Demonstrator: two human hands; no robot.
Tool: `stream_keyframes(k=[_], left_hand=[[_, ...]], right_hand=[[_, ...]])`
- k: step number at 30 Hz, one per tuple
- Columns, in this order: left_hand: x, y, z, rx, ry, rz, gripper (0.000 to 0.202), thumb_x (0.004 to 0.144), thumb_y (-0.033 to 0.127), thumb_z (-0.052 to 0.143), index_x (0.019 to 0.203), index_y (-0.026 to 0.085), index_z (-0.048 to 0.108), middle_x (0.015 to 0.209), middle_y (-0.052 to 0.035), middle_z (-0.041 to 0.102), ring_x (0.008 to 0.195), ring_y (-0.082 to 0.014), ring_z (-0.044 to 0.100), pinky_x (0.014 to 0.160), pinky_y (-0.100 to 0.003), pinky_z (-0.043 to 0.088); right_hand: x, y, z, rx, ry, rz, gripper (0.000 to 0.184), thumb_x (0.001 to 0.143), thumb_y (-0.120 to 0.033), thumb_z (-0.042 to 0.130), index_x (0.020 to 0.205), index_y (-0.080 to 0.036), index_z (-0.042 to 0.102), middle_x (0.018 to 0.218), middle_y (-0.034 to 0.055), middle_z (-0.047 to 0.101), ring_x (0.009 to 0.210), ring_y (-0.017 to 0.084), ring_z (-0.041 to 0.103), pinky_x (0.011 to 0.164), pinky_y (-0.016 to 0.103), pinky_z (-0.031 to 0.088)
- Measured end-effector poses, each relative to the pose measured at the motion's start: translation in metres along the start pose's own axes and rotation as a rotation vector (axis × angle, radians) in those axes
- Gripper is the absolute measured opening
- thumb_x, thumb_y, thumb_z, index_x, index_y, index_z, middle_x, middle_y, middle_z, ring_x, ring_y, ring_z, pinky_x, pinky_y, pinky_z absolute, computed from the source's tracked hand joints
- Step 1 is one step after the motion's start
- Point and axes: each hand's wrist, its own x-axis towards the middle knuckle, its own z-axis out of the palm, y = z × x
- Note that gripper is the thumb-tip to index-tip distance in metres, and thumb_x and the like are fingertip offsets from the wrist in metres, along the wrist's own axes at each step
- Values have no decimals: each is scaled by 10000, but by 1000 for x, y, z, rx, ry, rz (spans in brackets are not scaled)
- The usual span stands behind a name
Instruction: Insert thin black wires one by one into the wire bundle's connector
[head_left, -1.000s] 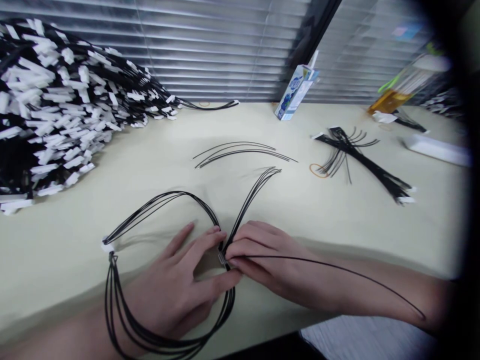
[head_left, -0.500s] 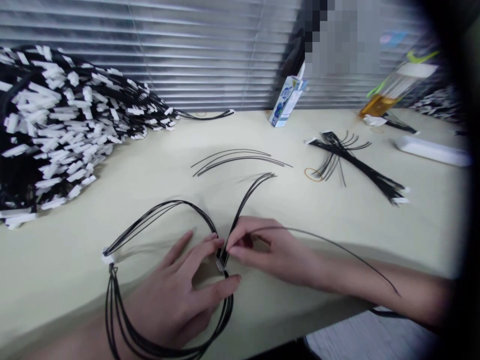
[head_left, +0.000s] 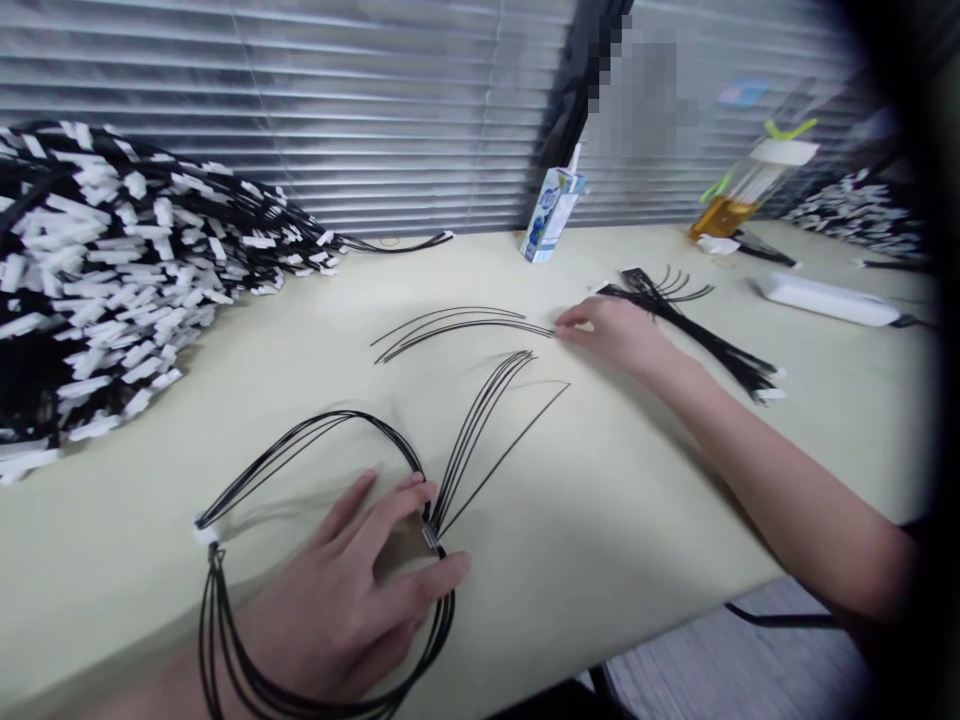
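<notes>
My left hand rests near the table's front edge, thumb and fingers pinched on a small connector that joins a looped bundle of black wires. The loop runs to a white connector at the left. Several loose wire ends fan up and right from the pinch. My right hand is stretched out to the middle of the table, fingertips at the right end of a few loose black wires. I cannot make out whether it grips one.
A big heap of black wires with white connectors fills the left side. A small carton stands by the blinds. A bundled wire harness, a white power strip and a bottle with amber liquid lie to the right.
My right hand let go of the single wire at the connector and reached up and right to the loose wires. That wire now lies on the table. The left hand stayed.
</notes>
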Motion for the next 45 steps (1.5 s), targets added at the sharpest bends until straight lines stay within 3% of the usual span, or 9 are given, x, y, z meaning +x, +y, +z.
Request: stream_keyframes(k=[13, 19, 24, 27, 30, 32, 34, 38, 45], left_hand=[[0, 1, 0, -27, -28, 3, 501, 804, 89, 487, 1268, 279, 495, 1320, -177, 353, 1339, -267, 299, 1023, -601, 351], [-1, 2, 2, -37, -35, -48, 525, 810, 75, 472, 1279, 311, 467, 1342, -152, 341, 1357, -254, 271, 1054, -592, 310], [0, 2, 2, -43, -19, -45, 518, 798, 91, 492, 1269, 305, 469, 1348, -148, 350, 1348, -258, 285, 1056, -586, 312], [0, 2, 1, -42, -37, -51, 524, 804, 92, 486, 1278, 315, 466, 1353, -142, 353, 1357, -253, 278, 1066, -583, 298], [-1, 2, 0, -43, -72, -59, 534, 808, 103, 492, 1286, 337, 460, 1353, -123, 379, 1371, -248, 256, 1078, -585, 279], [-2, 2, 0, -43, -95, -56, 526, 821, 124, 495, 1298, 340, 450, 1348, -113, 409, 1376, -248, 246, 1085, -590, 262], [-2, 2, 0, -49, -102, -55, 510, 834, 145, 494, 1305, 335, 446, 1352, -108, 423, 1377, -249, 243, 1089, -592, 252], [0, 2, -1, -65, -92, -55, 494, 828, 123, 487, 1277, 329, 474, 1372, -100, 408, 1377, -247, 240, 1089, -589, 255], [0, 0, -2, -49, -115, -31, 516, 825, 115, 477, 1299, 320, 458, 1371, -123, 383, 1380, -245, 222, 1071, -596, 280]], right_hand=[[1, -9, 9, -85, -4, 10, 319, 876, -351, 469, 1035, -87, 548, 964, 71, 548, 952, 107, 495, 964, 340, 386], [-6, -26, -18, 340, -162, 29, 370, 877, -354, 429, 1177, -177, 553, 933, 60, 581, 759, 60, 508, 751, 231, 458], [-34, -78, -20, 653, -169, 15, 421, 927, -401, 218, 1153, -224, 526, 993, 19, 543, 702, -14, 463, 612, 116, 390], [-64, -116, -17, 1106, -213, 103, 276, 890, -383, 362, 996, -206, 545, 920, -16, 550, 671, -40, 469, 584, 73, 368], [-97, -147, -10, 1382, -604, 24, 170, 803, -323, 577, 894, -183, 540, 833, -19, 562, 651, -9, 530, 585, 100, 425], [-114, -160, -4, 1306, -847, -36, 156, 774, -272, 628, 862, -157, 569, 824, 2, 569, 681, 12, 549, 598, 116, 437], [-124, -167, 6, 1090, -888, -43, 183, 761, -299, 644, 839, -136, 618, 780, 13, 560, 636, -1, 486, 555, 105, 384], [-131, -169, 24, 691, -717, -67, 284, 802, -415, 572, 844, -156, 683, 708, 5, 542, 535, -14, 321, 474, 123, 254], [-132, -168, 28, 532, -536, -309, 130, 817, -257, 555, 815, -205, 673, 694, -57, 557, 552, -49, 377, 510, 62, 280]])
